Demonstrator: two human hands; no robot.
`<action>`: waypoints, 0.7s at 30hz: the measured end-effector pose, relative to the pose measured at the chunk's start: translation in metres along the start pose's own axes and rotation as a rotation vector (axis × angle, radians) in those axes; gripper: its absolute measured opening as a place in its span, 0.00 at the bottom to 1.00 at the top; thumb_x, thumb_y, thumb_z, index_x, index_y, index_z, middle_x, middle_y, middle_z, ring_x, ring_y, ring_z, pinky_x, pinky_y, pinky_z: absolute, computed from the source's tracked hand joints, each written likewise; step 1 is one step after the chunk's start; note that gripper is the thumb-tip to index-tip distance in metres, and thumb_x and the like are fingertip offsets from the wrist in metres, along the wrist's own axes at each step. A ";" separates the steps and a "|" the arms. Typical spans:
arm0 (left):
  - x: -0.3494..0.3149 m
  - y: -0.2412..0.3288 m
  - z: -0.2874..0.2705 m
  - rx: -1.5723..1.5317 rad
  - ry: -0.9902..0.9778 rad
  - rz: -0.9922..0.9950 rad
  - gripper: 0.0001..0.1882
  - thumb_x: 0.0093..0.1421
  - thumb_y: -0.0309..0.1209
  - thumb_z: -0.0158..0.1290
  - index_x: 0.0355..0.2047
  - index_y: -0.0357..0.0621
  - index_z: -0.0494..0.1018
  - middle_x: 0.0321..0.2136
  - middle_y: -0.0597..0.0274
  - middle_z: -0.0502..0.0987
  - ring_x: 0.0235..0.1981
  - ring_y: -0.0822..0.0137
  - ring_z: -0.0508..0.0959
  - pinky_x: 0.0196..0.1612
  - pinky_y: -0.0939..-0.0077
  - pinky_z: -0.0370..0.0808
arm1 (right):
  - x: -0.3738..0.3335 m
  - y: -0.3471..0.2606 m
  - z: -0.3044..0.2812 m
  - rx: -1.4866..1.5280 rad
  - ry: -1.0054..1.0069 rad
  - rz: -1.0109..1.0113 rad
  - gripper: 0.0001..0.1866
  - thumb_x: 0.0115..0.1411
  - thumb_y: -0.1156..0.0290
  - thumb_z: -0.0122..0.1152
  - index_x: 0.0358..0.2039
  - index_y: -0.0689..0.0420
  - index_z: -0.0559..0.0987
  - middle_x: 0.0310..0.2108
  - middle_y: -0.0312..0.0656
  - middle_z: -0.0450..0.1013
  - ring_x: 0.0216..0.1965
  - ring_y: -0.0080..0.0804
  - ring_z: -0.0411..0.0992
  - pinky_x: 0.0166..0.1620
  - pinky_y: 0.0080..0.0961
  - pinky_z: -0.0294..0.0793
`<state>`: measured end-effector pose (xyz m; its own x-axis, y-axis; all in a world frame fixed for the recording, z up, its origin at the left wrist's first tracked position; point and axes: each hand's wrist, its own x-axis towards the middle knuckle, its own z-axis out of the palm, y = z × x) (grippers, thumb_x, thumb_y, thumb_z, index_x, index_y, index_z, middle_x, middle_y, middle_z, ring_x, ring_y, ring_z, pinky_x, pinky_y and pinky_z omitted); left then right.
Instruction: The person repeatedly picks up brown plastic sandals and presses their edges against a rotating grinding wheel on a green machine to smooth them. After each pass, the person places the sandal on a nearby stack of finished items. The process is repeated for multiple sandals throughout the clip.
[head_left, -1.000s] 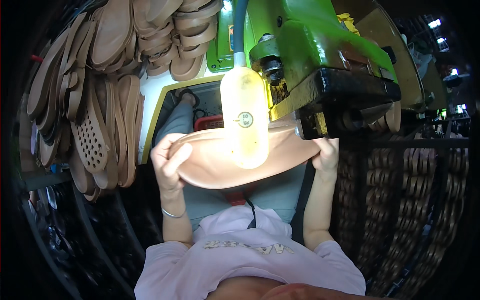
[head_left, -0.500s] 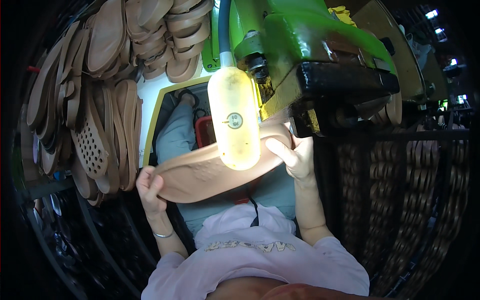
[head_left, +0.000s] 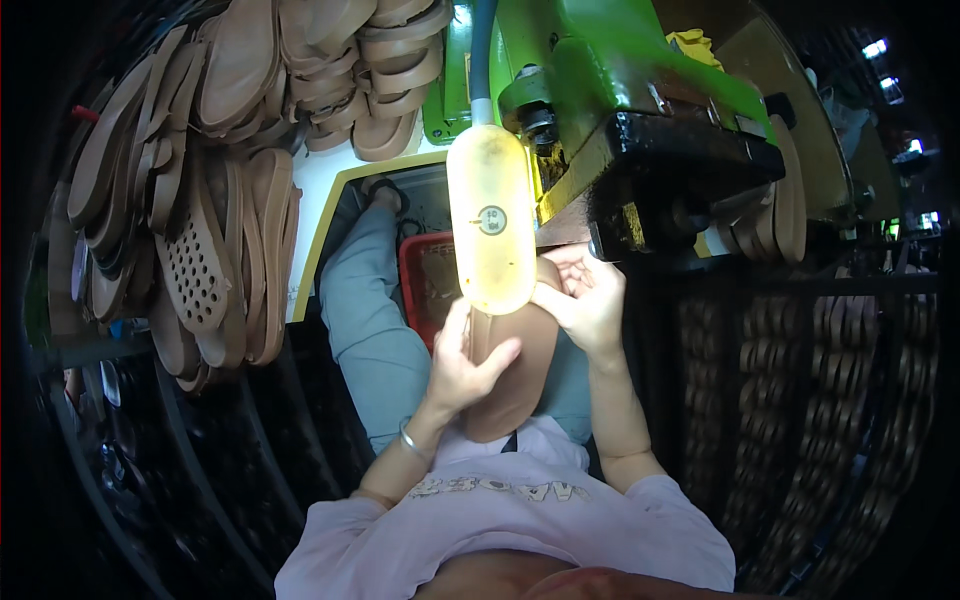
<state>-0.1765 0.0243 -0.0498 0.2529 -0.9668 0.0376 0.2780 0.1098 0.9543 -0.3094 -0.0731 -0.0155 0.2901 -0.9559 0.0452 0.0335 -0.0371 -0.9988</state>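
A tan slipper (head_left: 520, 375) stands lengthwise above my lap, its upper part hidden behind a glowing lamp (head_left: 492, 225). My left hand (head_left: 462, 368) grips its left edge, the thumb lying across the slipper and the fingers reaching up beside the lamp's lower end. At the slipper's far end, my right hand (head_left: 590, 305) pinches it between thumb and fingers, just below the black and green machine (head_left: 690, 165). What those right fingertips press on is partly out of sight.
Tan slippers and soles (head_left: 205, 265) are piled at the left, with more stacked at the back. A red basket (head_left: 412, 290) sits between my legs, inside a yellow-edged table cutout (head_left: 318, 235). Further slippers (head_left: 788, 195) stand behind the machine. Racks of footwear (head_left: 840, 400) line the right.
The slipper has turned from lying nearly crosswise to lengthwise. My left hand has moved right and inward along with it, while my right hand stays near the machine. The red basket shows more.
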 end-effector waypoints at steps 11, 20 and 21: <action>0.030 -0.010 0.017 0.062 -0.010 -0.035 0.21 0.56 0.19 0.55 0.51 0.30 0.64 0.43 0.52 0.75 0.44 0.70 0.75 0.49 0.77 0.71 | -0.019 0.017 -0.023 0.015 0.193 -0.067 0.19 0.49 0.79 0.70 0.37 0.63 0.68 0.33 0.42 0.72 0.31 0.20 0.72 0.30 0.13 0.71; 0.004 -0.017 0.011 -0.074 0.331 0.150 0.19 0.59 0.20 0.51 0.50 0.28 0.61 0.43 0.51 0.73 0.44 0.69 0.74 0.49 0.79 0.69 | -0.009 0.013 0.007 -0.247 0.008 -0.239 0.19 0.46 0.84 0.70 0.31 0.60 0.67 0.31 0.39 0.71 0.20 0.06 0.57 0.21 0.06 0.57; 0.003 -0.017 0.013 -0.071 0.313 0.162 0.20 0.58 0.20 0.51 0.50 0.28 0.61 0.43 0.50 0.73 0.44 0.68 0.74 0.48 0.78 0.71 | -0.013 0.010 0.005 -0.212 0.020 -0.184 0.19 0.46 0.84 0.70 0.31 0.60 0.66 0.33 0.39 0.71 0.22 0.07 0.59 0.23 0.06 0.59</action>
<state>-0.1924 0.0164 -0.0616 0.5671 -0.8194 0.0834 0.2719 0.2819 0.9201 -0.3083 -0.0594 -0.0258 0.2791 -0.9327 0.2283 -0.1169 -0.2690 -0.9560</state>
